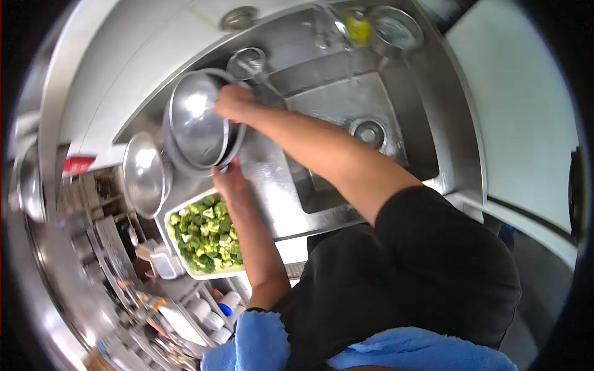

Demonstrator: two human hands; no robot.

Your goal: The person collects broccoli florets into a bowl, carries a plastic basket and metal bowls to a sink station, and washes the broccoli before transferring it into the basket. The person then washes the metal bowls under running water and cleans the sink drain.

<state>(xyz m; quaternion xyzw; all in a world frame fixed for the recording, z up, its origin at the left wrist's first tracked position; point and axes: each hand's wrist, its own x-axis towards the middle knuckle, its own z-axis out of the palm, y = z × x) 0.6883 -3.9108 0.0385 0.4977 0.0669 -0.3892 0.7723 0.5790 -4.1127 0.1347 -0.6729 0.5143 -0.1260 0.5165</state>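
A steel bowl (195,117) is tilted inside or against a larger steel bowl (172,145), left of the sink. My right hand (234,103) is closed on the inner bowl's rim, its fingertips partly hidden. Lower down, my left hand (229,179) grips the near edge of the larger bowl, thumb at the rim. Just below the left hand, a white tray (199,276) holds cut broccoli (207,235). Another rounded steel bowl (143,174) stands on its side or steeply tilted beside the larger one.
A sink basin with a drain (369,133) lies right of the bowls. A strainer (247,63) sits on its left ledge. At the back are a yellow bottle (357,28) and a round pan (396,34). Shelves with containers (166,263) stand lower left.
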